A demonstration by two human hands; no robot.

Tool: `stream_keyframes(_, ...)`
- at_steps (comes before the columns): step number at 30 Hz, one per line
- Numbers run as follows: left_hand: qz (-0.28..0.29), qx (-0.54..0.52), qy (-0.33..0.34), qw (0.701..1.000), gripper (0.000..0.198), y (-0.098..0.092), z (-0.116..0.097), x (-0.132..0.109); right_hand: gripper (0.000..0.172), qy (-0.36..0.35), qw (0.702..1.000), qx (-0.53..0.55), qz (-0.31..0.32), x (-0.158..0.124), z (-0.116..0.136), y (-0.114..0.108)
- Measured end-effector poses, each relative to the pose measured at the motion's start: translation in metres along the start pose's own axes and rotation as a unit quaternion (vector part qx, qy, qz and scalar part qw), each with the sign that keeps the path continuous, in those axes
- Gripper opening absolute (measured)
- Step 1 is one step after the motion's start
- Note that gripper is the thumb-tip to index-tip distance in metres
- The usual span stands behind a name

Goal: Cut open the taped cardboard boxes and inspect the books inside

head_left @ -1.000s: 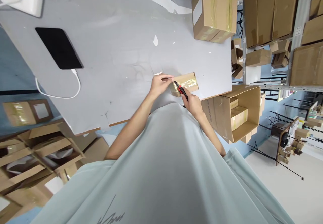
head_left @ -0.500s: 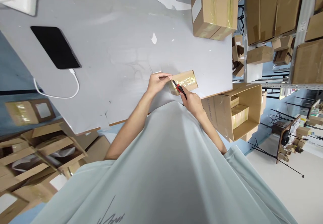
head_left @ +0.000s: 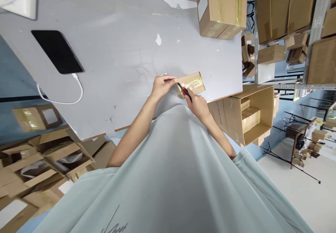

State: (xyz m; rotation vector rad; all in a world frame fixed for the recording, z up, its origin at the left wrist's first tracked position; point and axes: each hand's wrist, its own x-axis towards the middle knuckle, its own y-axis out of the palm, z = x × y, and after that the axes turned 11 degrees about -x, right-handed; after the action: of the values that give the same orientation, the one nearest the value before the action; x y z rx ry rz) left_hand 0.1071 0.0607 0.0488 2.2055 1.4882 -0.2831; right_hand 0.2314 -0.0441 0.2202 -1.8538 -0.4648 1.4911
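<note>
A small cardboard box [head_left: 193, 80] with shiny clear tape lies on the grey table, close to its front edge. My right hand [head_left: 198, 106] is closed around a red and black utility knife [head_left: 186, 91]. Its tip points up and left, against the taped left end of the box. My left hand [head_left: 163, 86] is at the box's left corner, its fingers pinched together. Whatever sits between those fingertips is too small to make out.
A larger taped box [head_left: 223, 9] stands at the table's far right. On the left lies a black phone [head_left: 57, 52] with a white cable [head_left: 82, 91]. An open carton [head_left: 232, 121] holding smaller boxes is beside the right edge. Open cartons [head_left: 42, 166] fill the lower left.
The view has shifted slightly. Both hands, the knife and the small box keep nearly the same positions relative to each other.
</note>
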Motion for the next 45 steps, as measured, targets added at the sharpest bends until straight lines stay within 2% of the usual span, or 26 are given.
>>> stream_keyframes(7,-0.015,0.046,0.015,0.999,0.016,0.007,0.002,-0.001,0.056,0.039,0.998,-0.049,0.013,-0.009,0.021,-0.002)
stream_keyframes(12,-0.045,0.095,0.026,0.994,0.017,0.015,0.006,-0.006,0.054,0.051,0.994,-0.093,0.015,-0.023,0.022,0.012)
stream_keyframes(15,-0.052,0.105,0.028,0.993,0.018,0.017,0.008,-0.007,0.053,0.057,0.993,-0.091,0.04,-0.03,0.019,0.018)
stream_keyframes(19,-0.04,0.101,0.036,0.993,0.019,0.016,0.009,-0.007,0.056,0.056,0.995,-0.047,0.07,-0.04,0.015,0.009)
stream_keyframes(23,-0.026,0.101,0.044,0.994,0.018,0.013,0.008,-0.009,0.057,0.066,0.997,-0.013,0.046,-0.047,0.013,-0.003)
stream_keyframes(27,-0.02,0.101,0.045,0.994,0.018,0.011,0.006,-0.009,0.06,0.059,0.998,0.004,0.007,-0.036,0.007,-0.003)
stream_keyframes(32,-0.027,0.092,0.03,0.995,0.018,0.012,0.005,-0.009,0.059,0.031,0.999,0.007,0.012,-0.015,0.001,0.005)
stream_keyframes(45,-0.043,0.106,0.014,0.993,0.018,0.017,0.002,-0.012,0.053,0.024,0.999,0.008,0.02,-0.017,0.004,0.004)
